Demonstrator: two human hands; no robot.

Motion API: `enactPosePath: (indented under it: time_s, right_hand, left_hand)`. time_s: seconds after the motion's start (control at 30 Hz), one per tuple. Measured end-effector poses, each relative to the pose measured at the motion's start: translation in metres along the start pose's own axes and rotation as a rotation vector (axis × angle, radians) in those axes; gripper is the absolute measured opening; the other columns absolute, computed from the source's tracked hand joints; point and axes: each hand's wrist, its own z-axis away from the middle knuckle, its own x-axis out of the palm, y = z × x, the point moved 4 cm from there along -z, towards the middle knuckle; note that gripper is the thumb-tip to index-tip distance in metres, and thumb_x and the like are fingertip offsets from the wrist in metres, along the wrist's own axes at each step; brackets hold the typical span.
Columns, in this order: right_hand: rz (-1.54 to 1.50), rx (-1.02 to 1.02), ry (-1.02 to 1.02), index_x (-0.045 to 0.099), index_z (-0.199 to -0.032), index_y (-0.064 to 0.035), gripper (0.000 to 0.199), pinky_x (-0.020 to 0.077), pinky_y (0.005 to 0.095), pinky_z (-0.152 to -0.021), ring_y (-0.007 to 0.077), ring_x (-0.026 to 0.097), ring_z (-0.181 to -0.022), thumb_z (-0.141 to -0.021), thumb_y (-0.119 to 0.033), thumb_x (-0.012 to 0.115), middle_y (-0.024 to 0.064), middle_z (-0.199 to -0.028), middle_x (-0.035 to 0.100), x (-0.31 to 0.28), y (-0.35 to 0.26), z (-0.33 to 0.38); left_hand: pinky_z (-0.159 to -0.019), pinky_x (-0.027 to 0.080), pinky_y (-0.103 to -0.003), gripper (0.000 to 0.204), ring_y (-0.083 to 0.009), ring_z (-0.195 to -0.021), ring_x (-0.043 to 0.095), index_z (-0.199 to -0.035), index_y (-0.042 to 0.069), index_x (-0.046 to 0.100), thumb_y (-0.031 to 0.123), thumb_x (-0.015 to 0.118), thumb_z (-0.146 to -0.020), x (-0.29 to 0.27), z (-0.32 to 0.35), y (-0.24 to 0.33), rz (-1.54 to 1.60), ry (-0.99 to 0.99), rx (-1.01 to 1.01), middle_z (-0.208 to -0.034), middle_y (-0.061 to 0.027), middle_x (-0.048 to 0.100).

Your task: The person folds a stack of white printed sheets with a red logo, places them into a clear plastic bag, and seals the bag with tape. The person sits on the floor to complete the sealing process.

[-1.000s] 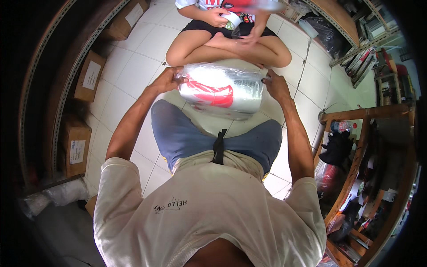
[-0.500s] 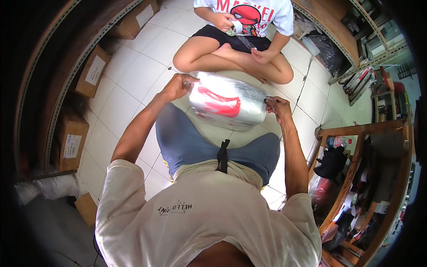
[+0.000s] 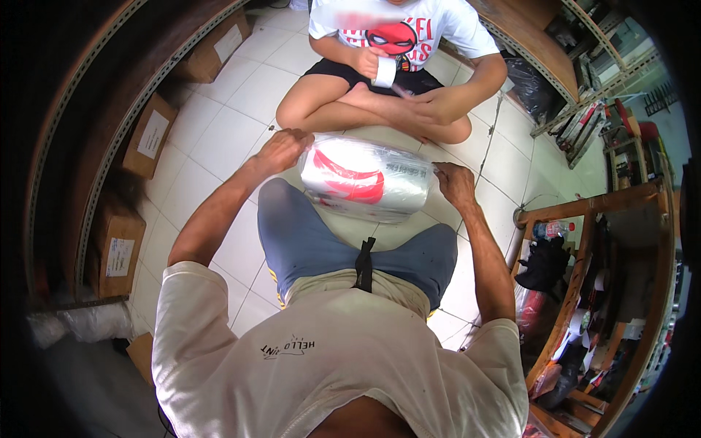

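Observation:
A bulky package in clear plastic wrap [image 3: 405, 191], silver-white with a red curved patch, lies on its side in front of my knees. My left hand [image 3: 286, 148] is closed on the wrap at the package's left end. At the right end, my right hand [image 3: 456, 182] pinches the wrap, its fingertips partly hidden. Across from me a person sits cross-legged on the floor, holding a roll of tape [image 3: 385, 72] in one hand. The person's other hand is by the strip pulled from the roll, blurred.
Cardboard boxes [image 3: 150, 137] stand along the shelf [image 3: 91, 95] on the left. A wooden rack [image 3: 584, 208] with a bottle [image 3: 553, 230] and assorted items is close on my right. A black plastic bag [image 3: 527, 84] sits at the back right. White tiles [image 3: 230, 91] cover the floor.
The package has shifted slightly left and toward me, turning so more of its printed side shows. Both my hands stay at its ends. The other person's free arm has swung across toward the tape roll.

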Motion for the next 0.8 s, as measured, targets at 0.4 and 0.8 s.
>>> enactPosePath:
  time_s: [0.4,0.8]
  right_hand:
    - [-1.472,0.621,0.183,0.063,-0.112,0.0120,0.034,0.0513,0.0322,-0.074,0.0254,0.066,-0.081,-0.087,-0.010,0.058,0.0176,-0.090,0.069,0.042,0.021,0.036]
    - [0.114,-0.048,-0.079,0.068,-0.096,-0.0051,0.020,0.0531,0.0425,-0.072,0.0375,0.067,-0.085,-0.082,-0.018,0.068,0.0185,-0.089,0.070,0.014,0.009,0.012]
  left_hand:
    - [-0.077,0.056,-0.046,0.033,-0.0382,-0.091,0.064,-0.099,0.004,0.052,-0.003,0.065,-0.069,0.027,0.025,0.004,0.023,-0.125,-0.006,-0.115,-0.0179,0.051]
    - [-0.081,0.055,-0.040,0.032,-0.0341,-0.097,0.062,-0.100,0.008,0.058,-0.002,0.062,-0.070,0.010,0.019,0.011,0.004,0.021,0.183,-0.114,-0.0175,0.053]
